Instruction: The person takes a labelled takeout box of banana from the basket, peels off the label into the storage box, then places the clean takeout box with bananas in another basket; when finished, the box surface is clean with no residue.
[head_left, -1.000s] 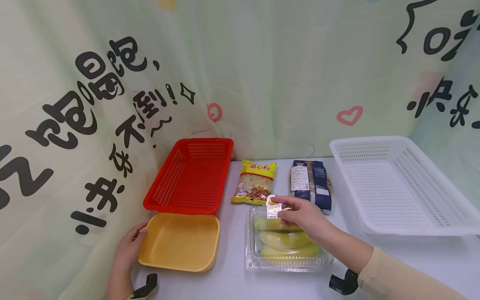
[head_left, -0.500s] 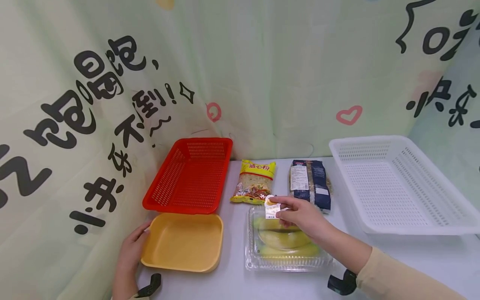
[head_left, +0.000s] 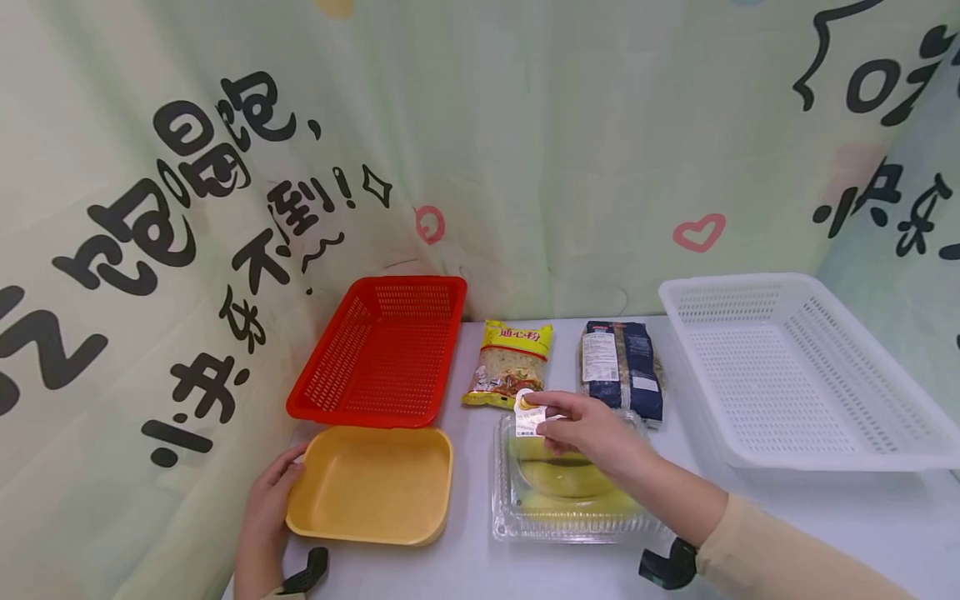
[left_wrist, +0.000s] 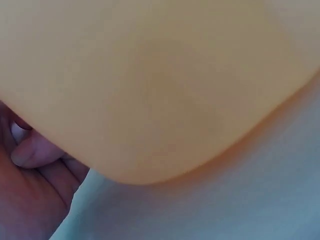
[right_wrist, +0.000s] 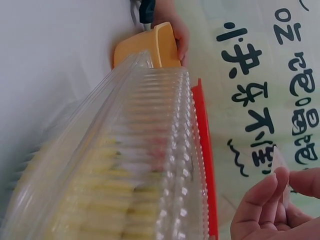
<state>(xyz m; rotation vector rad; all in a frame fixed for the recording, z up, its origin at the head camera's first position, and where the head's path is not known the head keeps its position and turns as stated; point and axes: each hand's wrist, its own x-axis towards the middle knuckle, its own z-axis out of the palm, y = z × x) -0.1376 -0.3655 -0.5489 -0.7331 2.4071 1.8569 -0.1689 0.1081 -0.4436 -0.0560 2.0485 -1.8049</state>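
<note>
My left hand [head_left: 267, 504] grips the left side of a yellow plastic basin [head_left: 371, 483]; in the left wrist view its curled fingers [left_wrist: 37, 150] are partly hidden by the basin. Between thumb and forefinger, my right hand [head_left: 588, 429] pinches a small white paper tag [head_left: 529, 421] with a rounded top and an orange-yellow mark. Below that hand lies a clear plastic clamshell box [head_left: 502, 521] holding yellow bananas [head_left: 566, 477]. The right wrist view shows the tag nearly edge-on, and the box's ridged wall [right_wrist: 165, 125] close by.
Behind the yellow basin stands a red perforated basket [head_left: 382, 358]. A yellow-topped pasta bag [head_left: 510, 367] and a dark blue packet [head_left: 633, 367] lie at the back. A large white basket [head_left: 795, 375] stands at right. A printed curtain [head_left: 562, 167] hangs behind the table.
The yellow basin has shifted a little to the right along with my left hand. My right hand has moved slightly left with the tag. The clamshell box stays in place.
</note>
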